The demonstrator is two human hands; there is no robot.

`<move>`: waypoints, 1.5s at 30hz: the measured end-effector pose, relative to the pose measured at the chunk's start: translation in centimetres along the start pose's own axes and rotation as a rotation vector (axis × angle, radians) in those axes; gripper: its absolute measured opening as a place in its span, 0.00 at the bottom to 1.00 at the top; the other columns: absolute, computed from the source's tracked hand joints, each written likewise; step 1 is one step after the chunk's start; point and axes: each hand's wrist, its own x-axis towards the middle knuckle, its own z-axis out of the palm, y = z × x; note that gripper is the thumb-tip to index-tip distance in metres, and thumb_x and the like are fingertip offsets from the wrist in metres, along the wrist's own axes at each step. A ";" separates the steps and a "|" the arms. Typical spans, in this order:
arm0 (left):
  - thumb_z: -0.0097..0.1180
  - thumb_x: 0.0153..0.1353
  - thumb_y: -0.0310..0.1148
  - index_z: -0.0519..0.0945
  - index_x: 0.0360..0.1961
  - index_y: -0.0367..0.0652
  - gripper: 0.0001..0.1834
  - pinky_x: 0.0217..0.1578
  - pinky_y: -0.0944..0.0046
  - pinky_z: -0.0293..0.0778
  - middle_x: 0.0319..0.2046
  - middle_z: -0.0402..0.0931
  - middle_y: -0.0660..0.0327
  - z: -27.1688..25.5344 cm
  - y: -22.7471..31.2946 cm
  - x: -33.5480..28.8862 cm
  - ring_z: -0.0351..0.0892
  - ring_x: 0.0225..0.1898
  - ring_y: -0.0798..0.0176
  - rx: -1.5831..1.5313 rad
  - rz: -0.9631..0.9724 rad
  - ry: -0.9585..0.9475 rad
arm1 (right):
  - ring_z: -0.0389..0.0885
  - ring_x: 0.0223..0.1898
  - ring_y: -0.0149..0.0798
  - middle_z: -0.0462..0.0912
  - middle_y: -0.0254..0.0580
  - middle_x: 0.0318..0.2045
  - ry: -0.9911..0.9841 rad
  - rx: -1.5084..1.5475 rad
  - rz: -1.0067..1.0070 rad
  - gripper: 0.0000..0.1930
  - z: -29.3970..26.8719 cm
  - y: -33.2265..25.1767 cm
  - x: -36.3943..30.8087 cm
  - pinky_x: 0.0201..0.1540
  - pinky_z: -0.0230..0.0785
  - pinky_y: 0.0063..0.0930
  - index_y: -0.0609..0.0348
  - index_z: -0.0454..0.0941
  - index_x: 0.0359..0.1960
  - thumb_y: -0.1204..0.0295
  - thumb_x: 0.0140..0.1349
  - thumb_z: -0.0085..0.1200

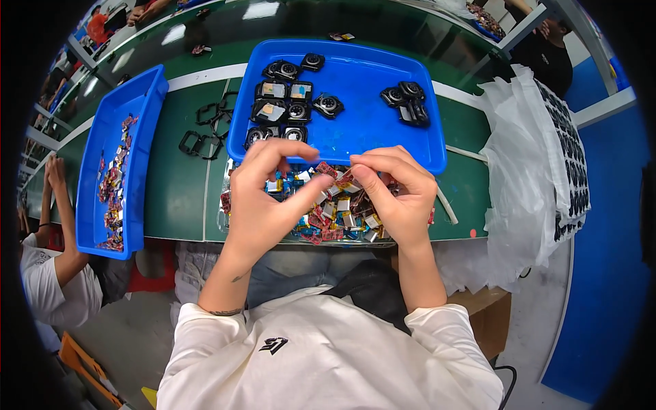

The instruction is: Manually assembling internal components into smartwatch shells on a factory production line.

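Both my hands hover over a pile of small battery packs with red circuit boards (345,212) at the table's near edge. My left hand (270,188) has its thumb and forefinger spread apart, and I see nothing gripped between them. Opposite it, my right hand (400,195) pinches thumb against forefinger; whatever lies in that pinch is too small to make out. Just beyond the hands stands a blue tray (369,61). Black watch-like cases (298,111) sit in rows on its left side, and a smaller cluster of the cases (405,102) lies at its right.
Another blue tray (154,102) with more battery packs stands at the left. Black frames (205,130) lie on the green table (181,198) between the trays. White sheeting and stacked panels of black parts (564,150) occupy the right side. Other people work nearby.
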 end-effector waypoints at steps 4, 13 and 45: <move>0.66 0.44 0.23 0.73 0.32 0.37 0.14 0.30 0.71 0.72 0.28 0.77 0.60 0.8 1.0 0.1 0.81 0.33 0.66 -0.153 -0.009 -0.224 | 0.76 0.28 0.28 0.82 0.37 0.28 -0.068 0.144 0.150 0.02 -0.4 -0.2 -0.3 0.30 0.66 0.20 0.61 0.82 0.28 0.79 0.51 0.60; 0.61 0.43 0.18 0.76 0.24 0.39 0.08 0.26 0.69 0.68 0.23 0.75 0.63 1.0 0.3 -0.1 0.72 0.27 0.66 -0.177 0.180 -0.194 | 0.77 0.33 0.27 0.81 0.40 0.32 -0.082 0.640 0.544 0.07 -0.4 -1.6 0.3 0.36 0.69 0.21 0.67 0.81 0.32 0.75 0.60 0.54; 0.60 0.47 0.16 0.83 0.39 0.39 0.16 0.37 0.70 0.68 0.32 0.82 0.60 1.0 0.5 -1.1 0.75 0.33 0.67 -0.264 0.039 0.001 | 0.72 0.29 0.37 0.76 0.38 0.31 -0.035 -0.120 -0.221 0.14 0.1 -1.9 -0.4 0.30 0.63 0.27 0.56 0.80 0.29 0.74 0.38 0.68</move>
